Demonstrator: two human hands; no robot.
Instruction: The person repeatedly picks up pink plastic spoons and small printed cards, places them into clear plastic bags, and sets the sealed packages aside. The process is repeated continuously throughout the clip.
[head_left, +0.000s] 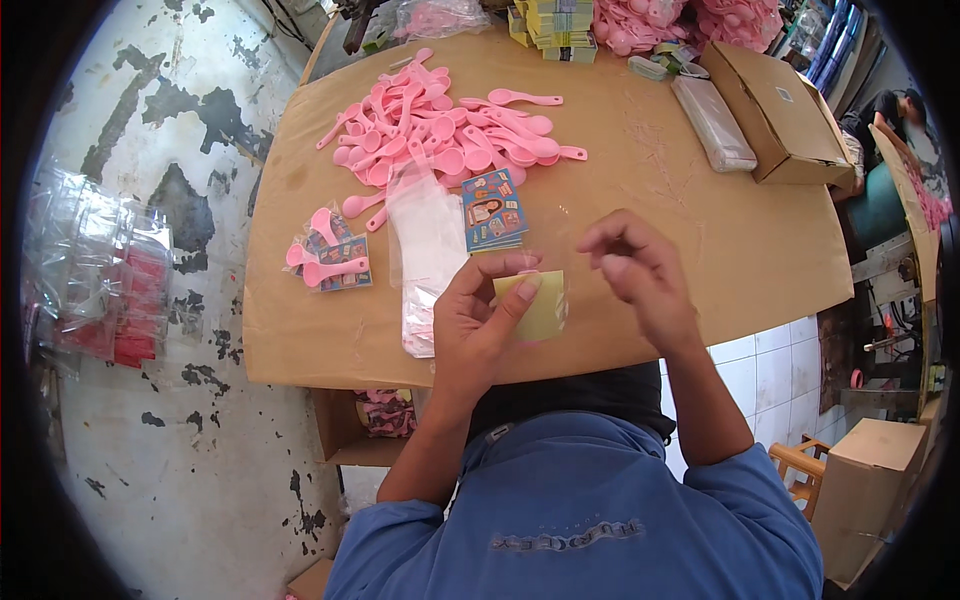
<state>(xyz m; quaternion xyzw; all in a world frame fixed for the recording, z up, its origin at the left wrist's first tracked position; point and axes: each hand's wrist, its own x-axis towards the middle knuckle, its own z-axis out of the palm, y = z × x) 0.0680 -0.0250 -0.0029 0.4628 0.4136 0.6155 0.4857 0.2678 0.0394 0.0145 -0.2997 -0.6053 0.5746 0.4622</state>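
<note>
My left hand [480, 310] pinches a small clear plastic bag with a yellow-green card [535, 305] inside, thumb on top. A bit of pink shows beside the fingertips; what it belongs to is hidden. To the right, my right hand [645, 285] is raised with fingers bent and apart, apparently holding nothing. Just beyond the left hand lies a stack of blue printed cards [494, 208]. Left of it is a pile of clear plastic bags [425, 225]. Farther left, filled packets [345, 262] lie with pink measuring spoons on blue cards.
A big heap of pink measuring spoons [440, 125] covers the table's far left. Bundled yellow cards [555, 30] and pink bags [650, 25] stand at the back. A cardboard box [775, 115] and a clear-wrapped pack [715, 120] sit far right. Another person [895, 120] is beyond.
</note>
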